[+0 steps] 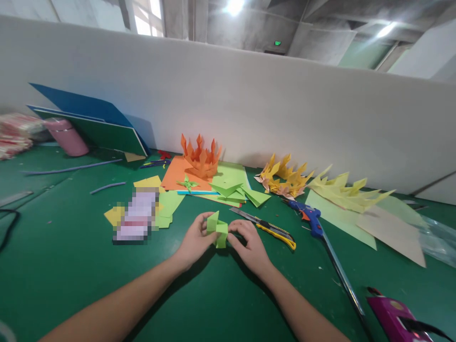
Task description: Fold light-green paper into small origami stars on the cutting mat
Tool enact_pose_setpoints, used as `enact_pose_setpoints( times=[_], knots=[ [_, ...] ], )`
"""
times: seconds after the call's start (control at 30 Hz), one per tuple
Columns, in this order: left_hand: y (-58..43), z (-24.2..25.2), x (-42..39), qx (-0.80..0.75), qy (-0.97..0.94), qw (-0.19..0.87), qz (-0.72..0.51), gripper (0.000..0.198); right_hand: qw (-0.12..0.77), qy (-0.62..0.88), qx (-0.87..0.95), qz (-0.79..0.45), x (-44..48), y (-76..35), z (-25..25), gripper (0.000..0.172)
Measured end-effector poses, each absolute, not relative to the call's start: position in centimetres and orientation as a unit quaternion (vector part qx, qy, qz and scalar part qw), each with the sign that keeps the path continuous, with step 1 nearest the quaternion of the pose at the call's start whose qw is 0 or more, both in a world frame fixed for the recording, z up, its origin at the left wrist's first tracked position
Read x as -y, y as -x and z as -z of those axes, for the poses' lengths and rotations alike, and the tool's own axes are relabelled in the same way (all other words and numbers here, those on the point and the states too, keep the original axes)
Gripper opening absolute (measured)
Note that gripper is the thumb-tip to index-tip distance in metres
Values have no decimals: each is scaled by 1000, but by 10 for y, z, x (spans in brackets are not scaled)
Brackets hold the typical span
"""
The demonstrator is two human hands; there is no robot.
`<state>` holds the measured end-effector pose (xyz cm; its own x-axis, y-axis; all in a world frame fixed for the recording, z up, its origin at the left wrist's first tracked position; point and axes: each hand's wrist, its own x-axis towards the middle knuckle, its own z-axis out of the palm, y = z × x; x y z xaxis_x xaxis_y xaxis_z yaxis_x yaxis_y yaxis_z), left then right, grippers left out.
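A small folded piece of light green paper [221, 231] is held above the green table, between my two hands. My left hand [195, 240] is closed on its left side, with the thumb across the front. The fingers of my right hand [249, 242] are bent and pinch at its right edge. One pointed flap of the paper stands up at the top left. Just beyond lie several folded green paper pieces [231, 190] and a small green paper star [187, 183]. A yellow and black utility knife [274, 230] rests right of my right hand.
An orange paper crown [202, 159], a yellow one [285, 175] and a pale green one [349, 192] stand along the white partition [221, 95]. On the right lies a blue glue gun [309, 216] with a long glue stick. A pixelated phone-like object [137, 216] and pink bottle [67, 137] are left.
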<state>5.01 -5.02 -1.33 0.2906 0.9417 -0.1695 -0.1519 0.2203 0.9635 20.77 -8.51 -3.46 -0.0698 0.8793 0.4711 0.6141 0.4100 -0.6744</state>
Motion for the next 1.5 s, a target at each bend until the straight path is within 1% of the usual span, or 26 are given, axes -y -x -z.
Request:
enact_pose_setpoints(
  times=[0.13, 0.3, 0.47, 0.7, 0.93, 1.03, 1.1, 1.2, 1.23, 1.27, 1.3, 1.33, 1.37, 1.47, 1.5],
  knots=[
    [-50, 12, 51, -409, -446, 675, -421, 52, 442, 516, 716, -164, 86, -207, 37, 18],
    [-49, 9, 51, -389, -448, 685, -423, 53, 445, 502, 723, -165, 87, -205, 37, 24],
    [-49, 14, 50, -394, -444, 686, -421, 53, 451, 498, 723, -160, 85, -205, 38, 26],
    [-50, 15, 50, -375, -473, 671, -431, 45, 468, 504, 697, -204, 85, -204, 36, 29],
    [-50, 7, 55, -388, -509, 656, -400, 30, 481, 504, 681, -227, 86, -201, 32, 31],
    [-50, 6, 55, -399, -514, 653, -387, 32, 486, 505, 672, -236, 85, -202, 33, 31],
    [-51, 6, 54, -413, -508, 650, -386, 35, 497, 515, 657, -238, 86, -202, 35, 29],
    [-51, 6, 53, -438, -484, 640, -405, 36, 529, 520, 644, -188, 89, -202, 37, 20],
    [-51, 6, 52, -443, -477, 638, -410, 36, 539, 512, 651, -150, 90, -202, 37, 23],
    [-50, 6, 52, -447, -472, 639, -411, 36, 541, 501, 667, -108, 92, -202, 37, 30],
    [-50, 6, 52, -447, -469, 641, -411, 36, 532, 491, 687, -63, 94, -202, 36, 36],
    [-50, 6, 52, -447, -467, 644, -410, 36, 513, 485, 707, -22, 95, -201, 35, 38],
    [-50, 5, 52, -446, -465, 647, -408, 36, 488, 485, 726, 12, 97, -201, 33, 35],
    [-50, 6, 52, -433, -452, 666, -405, 38, 435, 508, 740, 79, 100, -199, 28, 14],
    [-50, 6, 52, -429, -445, 674, -405, 38, 429, 512, 739, 92, 100, -198, 26, 11]
  ],
)
